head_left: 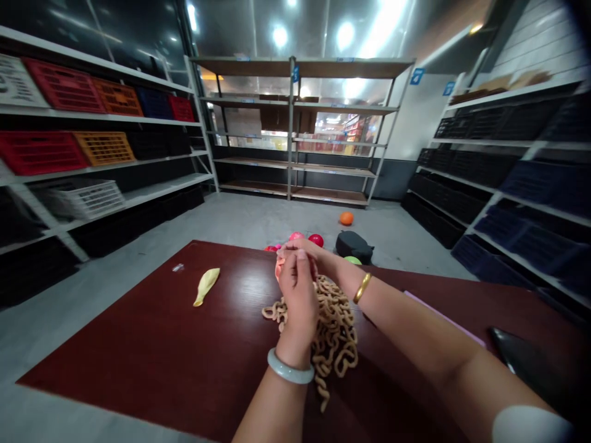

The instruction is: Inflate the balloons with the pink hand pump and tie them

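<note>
Hands: Together at the centre of the frame. My left hand (298, 286) is closed with its thumb uppermost; my right hand (316, 252) lies against its far side. The right fingers are largely hidden, so I cannot tell how firmly they grip.
Coral balloon, risk: Judged likely to slip or spring away if I loosen the left fingers, since only a small edge protrudes. Overpressure or a fingernail could tear it.
Beige chain, risk: The loose loops of the beige chain (339, 307) could snag on my gold bracelet (362, 288) or pale bangle (290, 367) if I lower my wrists.
Coral balloon, location: The coral balloon (278, 268) is enclosed between my hands, its visible edge at the left side of the left fingers; its identity is judged from colour, as most is covered.
Beige chain, location: Heaped on the table (115, 357), below and right of my hands, one end trailing toward the lower edge.
Yellow balloon: The limp yellow balloon (207, 287) lies left of centre, well apart from both hands.
Floor beyond: Orange balloon (346, 218) and red balloon (316, 240), above my hands in the frame.
</note>
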Tool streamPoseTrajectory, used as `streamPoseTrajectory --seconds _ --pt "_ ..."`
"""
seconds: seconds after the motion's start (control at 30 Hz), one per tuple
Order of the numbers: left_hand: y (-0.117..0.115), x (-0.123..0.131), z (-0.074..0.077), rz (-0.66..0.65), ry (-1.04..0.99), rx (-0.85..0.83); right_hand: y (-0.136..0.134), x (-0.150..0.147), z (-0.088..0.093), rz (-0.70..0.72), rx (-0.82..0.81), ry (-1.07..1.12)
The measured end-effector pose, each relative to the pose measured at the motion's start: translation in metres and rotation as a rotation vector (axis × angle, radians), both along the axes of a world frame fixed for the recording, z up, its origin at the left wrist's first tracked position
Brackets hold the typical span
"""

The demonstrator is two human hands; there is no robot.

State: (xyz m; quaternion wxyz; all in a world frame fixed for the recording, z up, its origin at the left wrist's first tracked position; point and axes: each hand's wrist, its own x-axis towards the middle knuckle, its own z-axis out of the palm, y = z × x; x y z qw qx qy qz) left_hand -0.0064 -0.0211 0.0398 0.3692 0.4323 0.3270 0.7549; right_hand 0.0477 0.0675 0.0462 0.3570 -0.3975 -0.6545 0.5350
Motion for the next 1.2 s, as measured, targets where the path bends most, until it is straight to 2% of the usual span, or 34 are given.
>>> streamPoseTrajectory --seconds 0.1,0.17,0.23,0.4,0.47,0.57,0.63,0.7,0.77,0.8,0.9,1.03,1.2 --pt "0.008 0.010 -0.010 -0.185 -0.036 -0.220 -0.001 0.043 0.020 0.051 -0.004 -0.014" --pt "0.016 0.018 -0.019 -0.367 -0.034 -0.416 -0.008 0.065 0.030 0.040 0.020 0.000" --pt "0.021 0.025 -0.027 -0.516 -0.061 -0.525 -0.019 0.080 0.034 0.007 0.041 0.031" --pt "0.020 0.039 -0.034 -0.638 -0.398 -0.423 -0.052 0.090 0.022 -0.139 0.036 0.080" --pt "0.017 0.041 -0.033 -0.652 -0.490 -0.375 -0.062 0.091 0.013 -0.142 0.042 0.077" --pt "0.017 0.036 -0.030 -0.604 -0.524 -0.336 -0.073 0.107 0.005 -0.158 0.164 0.001" --pt "0.021 0.029 -0.027 -0.524 -0.542 -0.318 -0.081 0.134 0.004 -0.261 0.262 -0.160" --pt "0.026 0.022 -0.024 -0.417 -0.559 -0.309 -0.092 0.170 0.002 -0.386 0.345 -0.495" --pt "0.030 0.018 -0.022 -0.338 -0.557 -0.334 -0.105 0.207 -0.005 -0.493 0.264 -0.945" --pt "0.030 0.017 -0.021 -0.324 -0.553 -0.355 -0.111 0.223 -0.010 -0.498 0.179 -1.133" --pt "0.029 0.021 -0.020 -0.368 -0.520 -0.401 -0.128 0.255 -0.028 -0.462 0.026 -1.269" --pt "0.025 0.029 -0.023 -0.480 -0.448 -0.422 -0.137 0.258 -0.045 -0.429 -0.008 -1.292" --pt "0.024 0.031 -0.031 -0.485 -0.426 -0.473 -0.139 0.228 -0.045 -0.339 0.073 -1.199"
